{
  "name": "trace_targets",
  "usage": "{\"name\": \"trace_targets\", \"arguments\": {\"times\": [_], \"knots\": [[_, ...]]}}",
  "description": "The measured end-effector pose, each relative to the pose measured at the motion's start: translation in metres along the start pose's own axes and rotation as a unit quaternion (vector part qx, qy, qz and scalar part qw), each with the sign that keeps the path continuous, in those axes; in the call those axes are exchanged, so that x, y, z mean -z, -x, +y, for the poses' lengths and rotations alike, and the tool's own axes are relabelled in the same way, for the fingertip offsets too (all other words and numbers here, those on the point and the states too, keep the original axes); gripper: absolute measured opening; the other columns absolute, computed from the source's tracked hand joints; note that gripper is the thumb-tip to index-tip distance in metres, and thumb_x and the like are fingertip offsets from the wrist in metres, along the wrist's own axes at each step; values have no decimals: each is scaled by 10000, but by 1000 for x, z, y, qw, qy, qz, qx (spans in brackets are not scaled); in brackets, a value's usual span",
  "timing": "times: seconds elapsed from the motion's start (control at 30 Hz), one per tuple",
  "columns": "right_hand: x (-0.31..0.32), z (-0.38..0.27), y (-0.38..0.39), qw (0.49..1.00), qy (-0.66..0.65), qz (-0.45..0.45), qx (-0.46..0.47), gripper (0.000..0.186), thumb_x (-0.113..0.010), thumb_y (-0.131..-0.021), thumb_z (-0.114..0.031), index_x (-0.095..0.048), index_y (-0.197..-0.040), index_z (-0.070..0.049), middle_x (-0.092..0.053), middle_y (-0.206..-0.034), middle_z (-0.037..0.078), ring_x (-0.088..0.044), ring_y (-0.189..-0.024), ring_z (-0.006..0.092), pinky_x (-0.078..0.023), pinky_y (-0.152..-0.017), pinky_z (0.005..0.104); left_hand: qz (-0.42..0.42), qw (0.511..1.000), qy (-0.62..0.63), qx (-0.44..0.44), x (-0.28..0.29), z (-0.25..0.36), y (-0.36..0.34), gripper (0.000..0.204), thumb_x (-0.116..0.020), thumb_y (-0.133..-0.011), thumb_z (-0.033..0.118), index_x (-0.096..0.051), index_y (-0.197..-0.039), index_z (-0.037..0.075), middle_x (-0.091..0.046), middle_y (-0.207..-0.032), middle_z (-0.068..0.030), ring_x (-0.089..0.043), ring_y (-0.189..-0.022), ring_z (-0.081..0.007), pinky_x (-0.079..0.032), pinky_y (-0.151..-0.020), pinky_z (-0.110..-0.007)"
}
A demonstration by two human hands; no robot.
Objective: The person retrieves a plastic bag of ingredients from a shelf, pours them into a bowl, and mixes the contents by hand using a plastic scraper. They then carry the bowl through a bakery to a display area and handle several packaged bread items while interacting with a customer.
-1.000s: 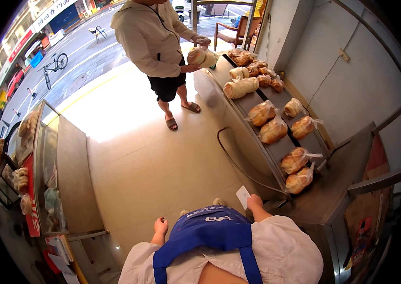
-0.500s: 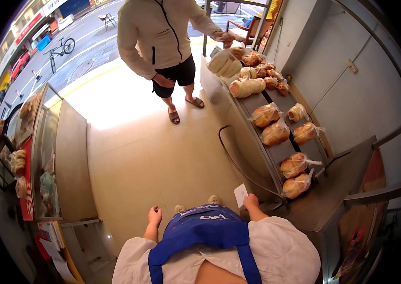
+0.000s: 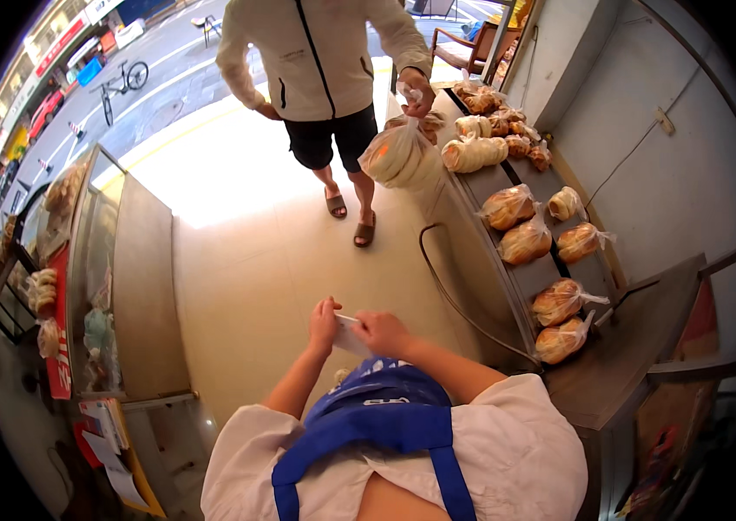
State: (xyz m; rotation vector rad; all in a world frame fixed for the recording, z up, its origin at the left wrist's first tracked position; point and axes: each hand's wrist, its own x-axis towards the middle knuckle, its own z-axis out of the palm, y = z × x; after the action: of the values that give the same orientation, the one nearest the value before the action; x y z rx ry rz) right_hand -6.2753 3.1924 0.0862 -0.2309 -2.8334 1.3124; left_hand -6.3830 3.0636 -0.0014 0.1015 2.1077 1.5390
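Observation:
Both my hands are together in front of my blue apron (image 3: 368,417), at a flat white card-like rectangle (image 3: 351,340). My right hand (image 3: 382,333) is closed on its right side. On the left edge my left hand (image 3: 325,325) pinches it, the fingers curled. Which side of it is printed, if any, I cannot make out. Facing me stands a person in a cream jacket (image 3: 333,65), whose hand (image 3: 416,91) grips the neck of a clear plastic bag of pale buns (image 3: 401,158).
On my right, a metal rack (image 3: 520,269) carries several bagged loaves (image 3: 526,240). A curved metal bar (image 3: 463,304) juts from its front. A glass display case (image 3: 147,286) stands on the left. Beyond the person lies the street with a parked bicycle (image 3: 121,87).
My right hand has brought the white card to the middle, and my left hand has come up to it. The person has lifted the bag of buns off the rack and stepped nearer.

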Motion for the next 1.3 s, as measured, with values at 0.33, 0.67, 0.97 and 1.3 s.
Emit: {"name": "trace_targets", "arguments": {"times": [0.33,0.67,0.97,1.3], "knots": [[177,142,-144,780,-558,229,-166,278,-378,-902,-348,-510,-917,-104,-513,-648,-15,-513,-617,107,-402,-589,230,-155,874,410,209,-14,81,-33,536,-507,-812,497,-388,-1219,168,-517,-744,20,-249,-409,-53,-250,-389,-181],[121,92,-255,713,-602,-342,-107,626,-519,-824,-290,-230,-1346,-99,-470,-1162,19,-491,-1002,159,-451,-742,249,-129,898,419,49,35,46,-54,692,-554,-798,415,-192,-1331,164,-423,-1200,-106,-444,-581,-94,-371,-468,-226],[59,-26,-217,757,-548,-354,-25,614,-550,-814,-268,-258,-1304,-41,-408,-1245,116,-425,-1134,234,-398,-909,320,21,893,430,-131,111,105,50,774,-616,-776,355,-160,-1352,114,-316,-1323,-101,-302,-1231,-225,-276,-1016,-363],[-123,-121,-166,766,-535,-345,-90,479,-461,-839,-238,-330,-1235,-3,-485,-1136,165,-526,-982,272,-445,-834,376,74,860,489,-128,276,27,179,778,-524,-771,557,-217,-1319,98,-381,-1268,-138,-425,-1142,-259,-398,-923,-417]]}}
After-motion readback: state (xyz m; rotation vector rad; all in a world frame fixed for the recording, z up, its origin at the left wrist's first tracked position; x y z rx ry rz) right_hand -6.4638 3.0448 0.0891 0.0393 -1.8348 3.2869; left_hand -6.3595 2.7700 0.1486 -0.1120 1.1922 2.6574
